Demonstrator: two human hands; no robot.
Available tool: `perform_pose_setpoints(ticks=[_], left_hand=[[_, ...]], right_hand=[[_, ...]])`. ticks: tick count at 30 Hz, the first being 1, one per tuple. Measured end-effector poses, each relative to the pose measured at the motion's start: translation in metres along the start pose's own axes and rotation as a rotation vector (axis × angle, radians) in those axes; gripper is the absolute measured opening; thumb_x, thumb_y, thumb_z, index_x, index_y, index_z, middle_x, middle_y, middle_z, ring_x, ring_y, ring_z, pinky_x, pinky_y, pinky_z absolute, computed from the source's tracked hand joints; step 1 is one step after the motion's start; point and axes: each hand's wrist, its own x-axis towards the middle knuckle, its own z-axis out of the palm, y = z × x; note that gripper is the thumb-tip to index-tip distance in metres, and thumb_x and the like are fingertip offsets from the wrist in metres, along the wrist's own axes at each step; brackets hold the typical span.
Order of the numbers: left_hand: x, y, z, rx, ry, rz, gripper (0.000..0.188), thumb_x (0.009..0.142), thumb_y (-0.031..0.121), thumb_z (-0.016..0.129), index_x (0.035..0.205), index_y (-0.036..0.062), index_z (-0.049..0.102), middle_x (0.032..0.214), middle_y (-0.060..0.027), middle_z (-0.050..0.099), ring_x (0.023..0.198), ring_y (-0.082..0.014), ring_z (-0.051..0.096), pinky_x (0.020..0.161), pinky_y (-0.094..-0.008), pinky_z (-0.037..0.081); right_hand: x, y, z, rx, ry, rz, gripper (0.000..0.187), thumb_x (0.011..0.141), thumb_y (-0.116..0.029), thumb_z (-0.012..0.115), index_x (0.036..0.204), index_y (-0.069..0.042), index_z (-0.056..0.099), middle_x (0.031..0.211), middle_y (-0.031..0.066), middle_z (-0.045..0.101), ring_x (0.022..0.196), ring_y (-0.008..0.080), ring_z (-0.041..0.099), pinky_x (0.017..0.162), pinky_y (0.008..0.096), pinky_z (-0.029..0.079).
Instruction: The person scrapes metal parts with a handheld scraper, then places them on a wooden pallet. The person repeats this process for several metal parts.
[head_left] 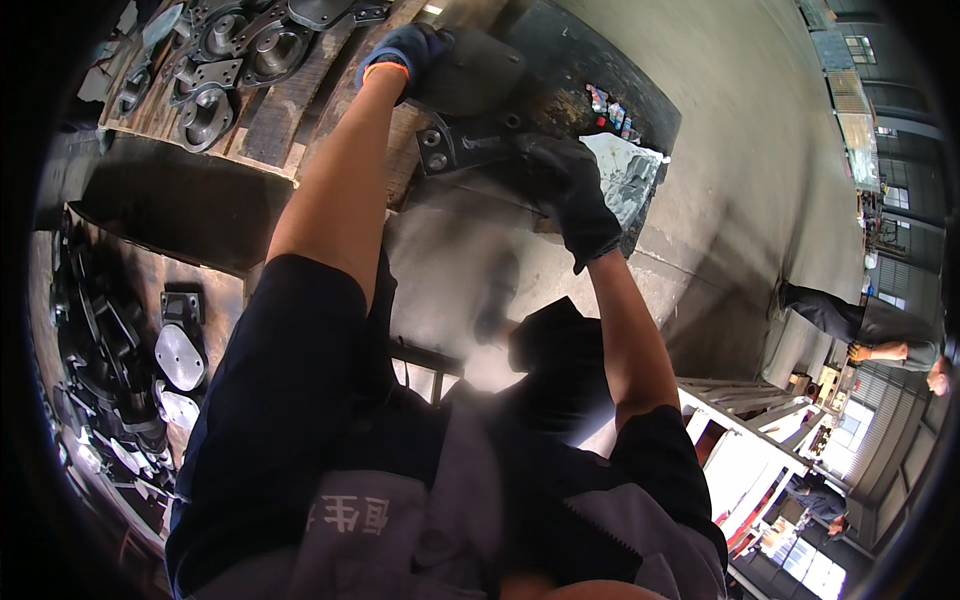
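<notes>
My left hand (405, 55), in a dark blue glove with an orange cuff, is closed on the edge of a dark flat metal plate (475, 72) with rounded corners and small holes. The plate is slightly blurred. Closer to me, my right hand (575, 185) wears a black glove. Its fingers are closed around the right end of a dark metal bracket (455, 148) with round holes at its left end. The fingertips blend into the dark metal. Just right of that hand lies a whitish, smudged sheet (625, 170) on a dark worktable (640, 90).
Several cast metal parts (275, 52) with round bosses lie on a wooden pallet (270, 115) at the upper left. More metal parts (180, 355) fill a surface at the lower left. Small colourful pieces (610, 108) sit on the worktable. Another person (890, 330) stands at the far right.
</notes>
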Motion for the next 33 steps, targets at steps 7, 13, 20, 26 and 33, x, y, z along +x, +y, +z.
perform_pose_setpoints(ticks=[7,13,20,26,33], left_hand=[[-0.012,0.008,-0.008,-0.042,0.041,0.004,0.049,0.082,0.049,0.047,0.106,0.0096,0.064,0.113,-0.0164,0.060,0.108,-0.0333,0.055,0.095,-0.0393,0.041],[-0.008,0.009,-0.002,-0.050,0.063,0.021,0.048,0.082,0.048,0.047,0.104,0.0094,0.065,0.109,-0.0170,0.061,0.107,-0.0337,0.056,0.093,-0.0398,0.042],[0.040,-0.065,0.055,0.389,0.159,0.335,0.038,0.087,0.013,0.046,0.123,0.0248,0.049,0.108,-0.0120,0.061,0.091,-0.0308,0.063,0.075,-0.0379,0.053],[0.010,-0.014,0.022,0.008,0.105,0.109,0.045,0.082,0.046,0.050,0.106,0.0107,0.064,0.106,-0.0177,0.063,0.103,-0.0353,0.057,0.090,-0.0408,0.044],[0.020,-0.033,0.027,0.049,0.139,-0.019,0.050,0.080,0.052,0.050,0.101,0.0087,0.065,0.101,-0.0197,0.063,0.099,-0.0365,0.058,0.087,-0.0421,0.045]], right_hand=[[0.006,-0.010,0.015,-0.104,0.029,0.143,0.026,0.077,-0.003,0.061,0.102,-0.005,0.066,0.097,0.0091,0.067,0.086,0.0176,0.062,0.078,0.0287,0.048],[0.003,0.000,0.010,-0.365,0.036,0.024,0.029,0.075,-0.004,0.060,0.102,-0.012,0.067,0.098,0.0080,0.064,0.085,0.0187,0.059,0.074,0.0283,0.047],[0.003,-0.001,0.005,-0.324,0.008,0.109,0.038,0.066,-0.008,0.062,0.103,-0.016,0.066,0.091,0.0113,0.062,0.080,0.0260,0.059,0.068,0.0290,0.048],[0.003,-0.013,0.005,-0.579,-0.053,-0.065,0.040,0.066,-0.005,0.063,0.104,-0.016,0.066,0.089,0.0108,0.061,0.074,0.0247,0.059,0.062,0.0309,0.048],[0.007,-0.018,0.012,-0.716,0.036,-0.141,0.040,0.072,0.000,0.057,0.107,-0.016,0.065,0.096,0.0107,0.063,0.075,0.0243,0.060,0.065,0.0305,0.050]])
